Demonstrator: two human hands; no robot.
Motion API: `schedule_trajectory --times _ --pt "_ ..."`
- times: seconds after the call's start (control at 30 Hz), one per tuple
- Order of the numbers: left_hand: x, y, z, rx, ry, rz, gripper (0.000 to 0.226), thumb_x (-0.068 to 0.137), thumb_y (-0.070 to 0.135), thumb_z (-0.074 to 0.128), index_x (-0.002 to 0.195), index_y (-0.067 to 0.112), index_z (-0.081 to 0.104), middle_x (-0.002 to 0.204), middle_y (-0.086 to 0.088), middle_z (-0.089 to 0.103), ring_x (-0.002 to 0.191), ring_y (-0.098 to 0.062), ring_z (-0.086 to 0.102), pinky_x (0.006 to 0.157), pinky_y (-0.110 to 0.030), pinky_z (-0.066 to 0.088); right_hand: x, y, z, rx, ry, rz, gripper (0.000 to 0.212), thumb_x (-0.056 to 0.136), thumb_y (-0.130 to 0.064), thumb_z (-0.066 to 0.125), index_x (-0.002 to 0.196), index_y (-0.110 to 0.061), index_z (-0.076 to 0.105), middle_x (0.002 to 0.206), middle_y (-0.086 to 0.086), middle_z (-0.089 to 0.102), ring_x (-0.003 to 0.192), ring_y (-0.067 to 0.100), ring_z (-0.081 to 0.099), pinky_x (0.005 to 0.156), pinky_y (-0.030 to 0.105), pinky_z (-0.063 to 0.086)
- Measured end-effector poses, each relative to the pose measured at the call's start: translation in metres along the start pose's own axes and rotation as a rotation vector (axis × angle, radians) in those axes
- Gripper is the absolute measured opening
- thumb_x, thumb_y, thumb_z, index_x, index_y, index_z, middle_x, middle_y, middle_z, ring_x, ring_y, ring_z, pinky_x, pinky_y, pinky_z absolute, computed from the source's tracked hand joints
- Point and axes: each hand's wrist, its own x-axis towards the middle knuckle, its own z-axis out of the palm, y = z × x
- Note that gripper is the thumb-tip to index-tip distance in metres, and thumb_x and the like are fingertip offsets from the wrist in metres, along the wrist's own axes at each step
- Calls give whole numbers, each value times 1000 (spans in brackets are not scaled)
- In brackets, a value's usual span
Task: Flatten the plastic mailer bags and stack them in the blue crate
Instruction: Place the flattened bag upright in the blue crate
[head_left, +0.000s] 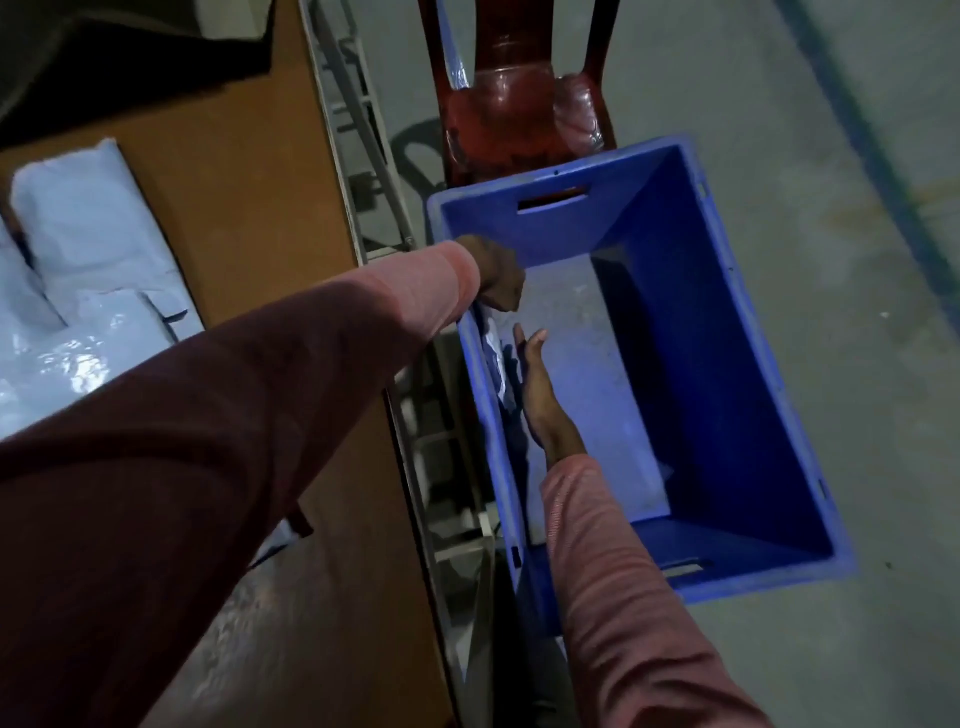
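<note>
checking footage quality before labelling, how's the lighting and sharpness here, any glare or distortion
Head view: dim, uneven light; soft blur overall, worst on the near dark-red sleeve; glare on the crumpled pale plastic mailer bags; wide-angle warp skews the blue plastic crate.

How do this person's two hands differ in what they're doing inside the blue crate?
The left hand is curled and seems to pinch the edge of the mailer bag, while the right hand is held flat with straight fingers. The left hand is up near the rim. The right hand reaches deeper, alongside the bag at the side wall. Both hands are inside the blue crate.
</note>
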Motion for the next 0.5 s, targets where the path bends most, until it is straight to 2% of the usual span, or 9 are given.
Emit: schedule_trajectory --times 0.03,0.1,0.13,0.17,0.23,0.33,0.4,0.5 --pt "-26 7 -15 9 72 -22 49 100 26 48 149 31 55 154 -6 50 136 -32 52 110 -44 43 -4 -3 -3 -7 27 -51 64 106 -59 5 161 -31 22 146 -15 36 134 4 38 93 13 43" --pt "-69 12 -28 9 231 -26 53 97 23 50 149 33 54 150 -14 54 133 -38 53 112 -45 43 -25 -15 -4 -38 80 -138 65 105 -61 5 161 -34 24 165 -11 25 152 10 22 120 29 22" --pt "-89 9 -29 -23 320 -38 55 93 22 52 148 32 55 145 -16 58 131 -39 55 114 -46 40 -37 -21 -3 -59 98 -155 66 105 -62 6 161 -34 26 168 -10 20 155 13 18 126 38 14" --pt "-112 7 -27 -86 417 -45 57 90 18 53 146 28 57 141 -17 61 129 -38 56 119 -47 35 -43 -21 -2 -85 103 -187 66 105 -62 6 161 -32 28 169 -9 19 156 13 17 127 42 11" --pt "-161 5 -15 -192 683 -48 57 84 14 50 139 19 64 132 -14 67 129 -34 56 123 -48 22 -67 -34 6 -155 100 -260 67 106 -63 10 160 -30 32 168 -9 22 154 11 20 127 39 13" --pt "-230 2 20 -270 1018 -101 57 80 20 42 128 12 70 126 -13 68 129 -33 57 122 -50 15 -104 -50 33 -284 146 -441 63 106 -61 18 156 -29 41 158 -16 36 147 4 30 127 39 20" --pt "-271 -2 55 -318 1134 -202 51 83 17 48 130 11 68 130 -15 66 134 -36 52 124 -56 14 -128 -53 56 -370 164 -589 51 111 -48 25 153 -26 45 151 -15 43 143 2 36 125 33 26" --pt "-325 -3 107 -359 1230 -391 48 89 17 55 137 13 62 141 -15 59 146 -36 41 124 -58 18 -161 -50 101 -572 185 -814 45 111 -43 36 148 -24 51 154 -6 48 144 9 37 122 38 30"
